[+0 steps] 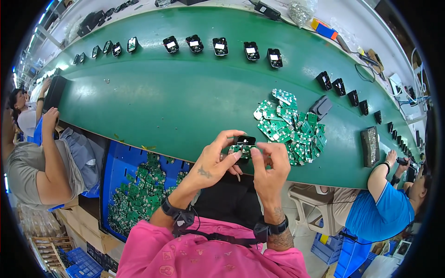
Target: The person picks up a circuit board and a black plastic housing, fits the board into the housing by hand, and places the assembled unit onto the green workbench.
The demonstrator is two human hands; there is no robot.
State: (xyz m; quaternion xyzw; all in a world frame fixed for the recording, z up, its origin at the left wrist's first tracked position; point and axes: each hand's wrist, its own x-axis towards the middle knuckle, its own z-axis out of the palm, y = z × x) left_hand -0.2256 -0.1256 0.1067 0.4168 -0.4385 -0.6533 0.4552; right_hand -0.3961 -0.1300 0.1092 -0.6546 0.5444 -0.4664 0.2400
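**Green belt, small board: seating the circuit board into its black housing**

Green conveyor belt [185, 102] carries everything here, curving from the far left corner round to the right edge. Along its far edge a row of black housings [220, 46] stands well apart from the work. Near the belt's near edge, just right of the hands, lies a loose heap of green circuit boards [289, 123], with a dark grey casing [321, 107] at its far side. Below the near edge, at the person's left, a blue bin [121, 167] holds more boards.

Over the near edge, the left hand [211, 164] and right hand [269, 164] meet. Both pinch one green board [241, 149] against a small black housing [245, 139], fingertips pressed on the board's edges, thumbs underneath as far as can be told.

Doing this well probably means keeping the board level with the housing's opening, pressing evenly from both sides instead of one corner, and gripping edges only, off the components.
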